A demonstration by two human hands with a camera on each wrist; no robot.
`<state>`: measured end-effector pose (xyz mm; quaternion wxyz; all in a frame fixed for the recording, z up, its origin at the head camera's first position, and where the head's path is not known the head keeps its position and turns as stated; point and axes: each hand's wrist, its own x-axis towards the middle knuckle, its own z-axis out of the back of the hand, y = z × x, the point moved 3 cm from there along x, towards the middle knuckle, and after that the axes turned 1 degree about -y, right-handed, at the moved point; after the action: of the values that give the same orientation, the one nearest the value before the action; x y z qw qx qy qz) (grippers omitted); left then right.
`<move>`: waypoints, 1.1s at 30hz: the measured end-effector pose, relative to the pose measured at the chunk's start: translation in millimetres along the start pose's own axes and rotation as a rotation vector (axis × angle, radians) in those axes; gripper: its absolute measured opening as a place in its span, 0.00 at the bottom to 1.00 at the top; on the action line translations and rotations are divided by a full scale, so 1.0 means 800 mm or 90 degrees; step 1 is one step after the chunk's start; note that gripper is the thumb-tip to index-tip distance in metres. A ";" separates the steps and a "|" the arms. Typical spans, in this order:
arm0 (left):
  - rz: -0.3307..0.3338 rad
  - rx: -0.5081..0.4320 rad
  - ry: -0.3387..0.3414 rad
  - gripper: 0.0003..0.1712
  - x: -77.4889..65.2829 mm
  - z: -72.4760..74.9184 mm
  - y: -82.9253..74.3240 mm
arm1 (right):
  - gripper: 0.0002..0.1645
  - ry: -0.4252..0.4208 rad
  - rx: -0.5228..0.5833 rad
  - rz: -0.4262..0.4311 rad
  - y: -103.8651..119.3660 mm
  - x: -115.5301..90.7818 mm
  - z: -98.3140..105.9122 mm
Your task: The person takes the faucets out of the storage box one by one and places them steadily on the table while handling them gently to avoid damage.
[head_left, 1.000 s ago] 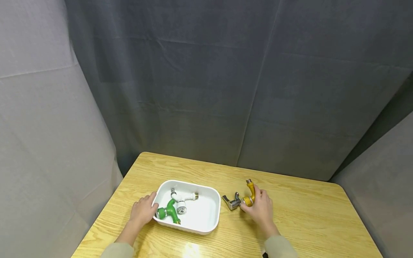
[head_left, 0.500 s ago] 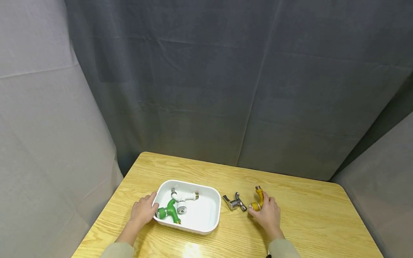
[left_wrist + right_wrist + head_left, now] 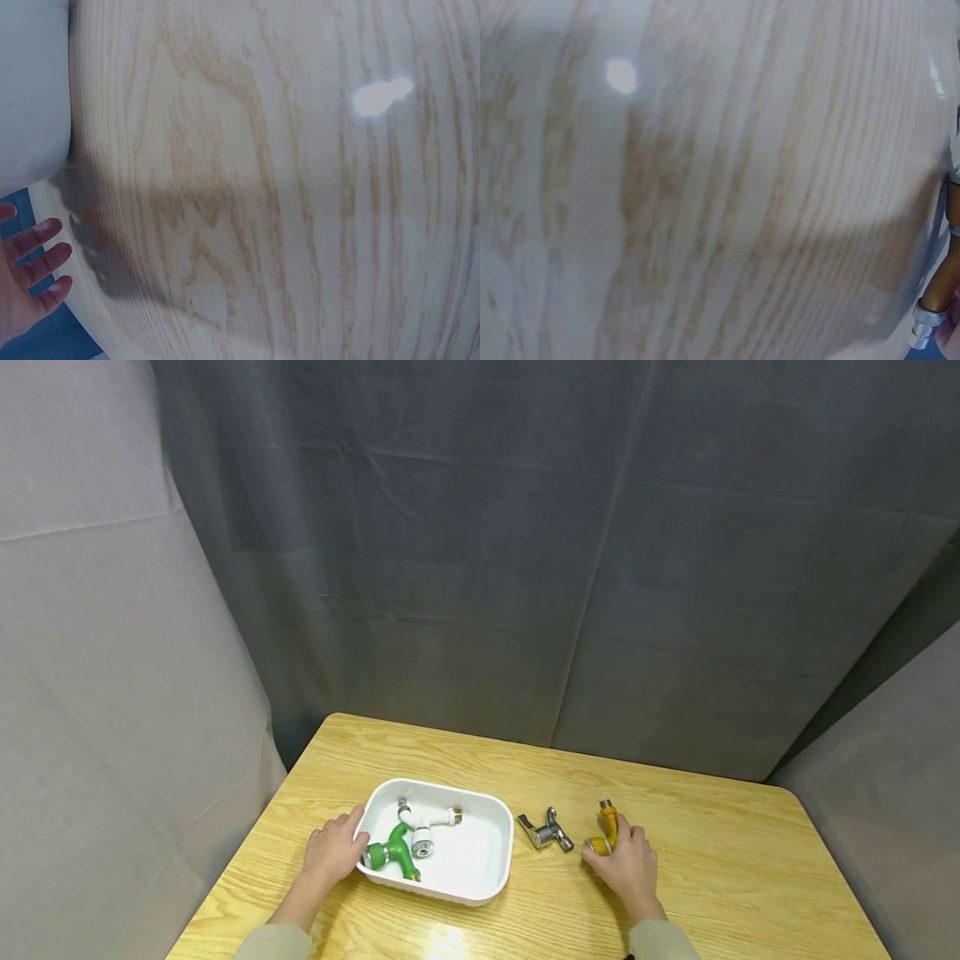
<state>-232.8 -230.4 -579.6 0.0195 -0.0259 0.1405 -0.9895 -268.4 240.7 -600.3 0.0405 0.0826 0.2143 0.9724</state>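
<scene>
A yellow tap (image 3: pixel 611 821) is being gripped by the right hand (image 3: pixel 632 866), to the right of a silver tap (image 3: pixel 542 836) on the wooden table (image 3: pixel 720 868). It is being pinched between the thumb and the fingers, and its metal end is being pointed away from the person. In the right wrist view only part of the tap and a sliver of the hand are being shown, at the right border; whether the table is being touched by the tap cannot be told.

The left end of a white tray (image 3: pixel 468 853) is being touched by the left hand (image 3: pixel 333 846), its thumb being laid at the rim. In the left wrist view its fingers are being held spread and nearly straight, just beside the tray's outer wall.

Two taps are being held inside the tray: a green tap (image 3: pixel 397 849) at the left end, close to the left thumb, and a white tap (image 3: pixel 427 818) farther from the person. The silver tap is being kept between the tray and the right hand, apart from both. Whether any lettering or brand mark is being borne by the taps cannot be told at this size. Behind the table, a dark grey curtain (image 3: pixel 450 568) is being hung.
</scene>
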 end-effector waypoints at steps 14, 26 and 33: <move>0.004 -0.009 0.004 0.28 0.000 0.001 -0.002 | 0.49 0.058 0.000 -0.033 0.002 0.003 -0.001; 0.003 -0.007 0.004 0.28 -0.001 0.002 -0.002 | 0.48 0.079 -0.006 -0.041 0.001 0.002 0.001; 0.002 -0.008 0.003 0.28 -0.002 0.003 -0.003 | 0.47 0.085 -0.005 -0.044 0.000 0.003 -0.001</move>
<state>-231.0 -228.7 -576.7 0.0205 -0.0238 0.1469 -0.9887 -271.1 241.1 -600.4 0.0603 0.0096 0.2153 0.9746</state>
